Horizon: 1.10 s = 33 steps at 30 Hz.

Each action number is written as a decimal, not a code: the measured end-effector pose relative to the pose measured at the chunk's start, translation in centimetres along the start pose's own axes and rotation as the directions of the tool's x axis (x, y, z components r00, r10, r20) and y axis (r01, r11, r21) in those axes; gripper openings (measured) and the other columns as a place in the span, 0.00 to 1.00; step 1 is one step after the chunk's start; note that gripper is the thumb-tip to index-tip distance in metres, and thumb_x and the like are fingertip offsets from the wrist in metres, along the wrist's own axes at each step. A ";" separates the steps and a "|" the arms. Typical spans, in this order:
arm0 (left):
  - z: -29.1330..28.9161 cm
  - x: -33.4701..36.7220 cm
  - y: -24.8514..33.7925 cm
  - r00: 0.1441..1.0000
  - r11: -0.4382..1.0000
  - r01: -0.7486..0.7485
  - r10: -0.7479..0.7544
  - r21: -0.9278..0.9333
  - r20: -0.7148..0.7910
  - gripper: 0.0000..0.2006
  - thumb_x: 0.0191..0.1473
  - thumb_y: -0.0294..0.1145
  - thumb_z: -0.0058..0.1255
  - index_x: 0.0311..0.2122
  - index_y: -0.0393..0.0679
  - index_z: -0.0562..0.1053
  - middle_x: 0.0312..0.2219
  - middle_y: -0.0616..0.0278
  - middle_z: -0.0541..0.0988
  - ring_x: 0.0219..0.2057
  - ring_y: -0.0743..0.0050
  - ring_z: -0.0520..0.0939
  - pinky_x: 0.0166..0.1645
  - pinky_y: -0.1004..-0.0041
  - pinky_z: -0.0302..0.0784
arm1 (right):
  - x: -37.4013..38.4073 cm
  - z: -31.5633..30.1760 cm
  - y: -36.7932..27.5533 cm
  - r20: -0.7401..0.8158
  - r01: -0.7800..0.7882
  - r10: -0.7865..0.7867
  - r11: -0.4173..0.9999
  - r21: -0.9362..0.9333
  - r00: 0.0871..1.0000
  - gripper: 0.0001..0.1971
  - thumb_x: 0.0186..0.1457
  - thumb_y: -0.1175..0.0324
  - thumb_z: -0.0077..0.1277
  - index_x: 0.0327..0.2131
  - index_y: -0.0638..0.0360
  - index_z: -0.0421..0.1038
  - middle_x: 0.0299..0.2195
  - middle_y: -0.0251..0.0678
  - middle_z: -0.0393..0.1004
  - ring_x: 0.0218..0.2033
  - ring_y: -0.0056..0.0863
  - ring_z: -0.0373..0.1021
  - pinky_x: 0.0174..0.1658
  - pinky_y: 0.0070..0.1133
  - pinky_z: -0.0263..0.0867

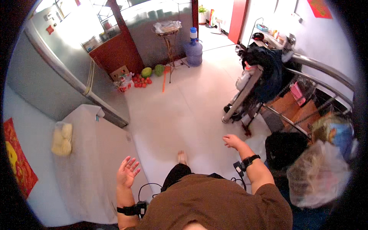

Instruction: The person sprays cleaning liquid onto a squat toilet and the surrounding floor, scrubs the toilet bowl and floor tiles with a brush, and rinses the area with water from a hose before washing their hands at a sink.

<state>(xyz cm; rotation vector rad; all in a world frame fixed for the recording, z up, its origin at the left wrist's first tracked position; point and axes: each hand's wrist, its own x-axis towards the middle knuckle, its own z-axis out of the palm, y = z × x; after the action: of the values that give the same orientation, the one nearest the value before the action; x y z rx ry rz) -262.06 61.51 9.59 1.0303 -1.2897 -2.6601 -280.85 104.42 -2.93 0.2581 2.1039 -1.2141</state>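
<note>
Pale floor tiles (184, 111) fill the middle of the frame. Low and left of centre, the left hand (127, 171) is raised with fingers spread wide, holding nothing, just beside a cloth-covered table (92, 168). Right of centre, the right hand (231, 140) hangs loosely curled and empty near a black bag (285, 147). Farther up stand a metal rack (245, 96), a blue water jug (194, 50) and fruit (147, 74).

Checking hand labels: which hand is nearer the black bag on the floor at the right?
Right. The right hand hangs open just left of the black bag; the left hand, also open, is far across the body, by the cloth-covered table.
</note>
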 end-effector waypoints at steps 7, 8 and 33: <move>7.1 17.8 6.0 0.997 0.998 0.049 -0.046 -0.032 0.068 0.15 0.46 0.38 0.35 0.39 0.44 0.58 0.35 0.59 0.64 0.36 0.65 0.65 0.36 0.67 0.63 | 13.7 -2.2 -12.9 0.010 0.103 -0.103 0.993 -0.049 0.995 0.16 0.43 0.63 0.38 0.35 0.61 0.63 0.26 0.36 0.68 0.23 0.23 0.64 0.25 0.19 0.60; 9.0 20.3 6.9 0.996 0.998 0.061 -0.059 -0.027 0.067 0.15 0.46 0.38 0.35 0.39 0.44 0.58 0.35 0.59 0.64 0.36 0.65 0.65 0.36 0.67 0.63 | 15.2 -2.7 -13.7 0.034 0.008 -0.006 0.999 -0.038 0.999 0.16 0.43 0.63 0.39 0.35 0.60 0.63 0.26 0.36 0.68 0.23 0.22 0.64 0.26 0.19 0.60; 53.6 66.1 15.6 0.945 0.948 0.196 -0.250 0.251 0.208 0.15 0.46 0.37 0.36 0.40 0.44 0.59 0.37 0.59 0.64 0.36 0.66 0.66 0.36 0.68 0.64 | 54.4 -39.9 -32.1 -0.189 -0.030 0.068 0.980 0.195 0.980 0.15 0.43 0.62 0.38 0.35 0.59 0.64 0.25 0.34 0.68 0.22 0.21 0.64 0.22 0.17 0.59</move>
<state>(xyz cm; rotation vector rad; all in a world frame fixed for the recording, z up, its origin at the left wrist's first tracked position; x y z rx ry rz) -348.08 70.03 7.69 0.9546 -1.6489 -2.9359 -355.21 111.14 -2.89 0.5327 2.1310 -1.4128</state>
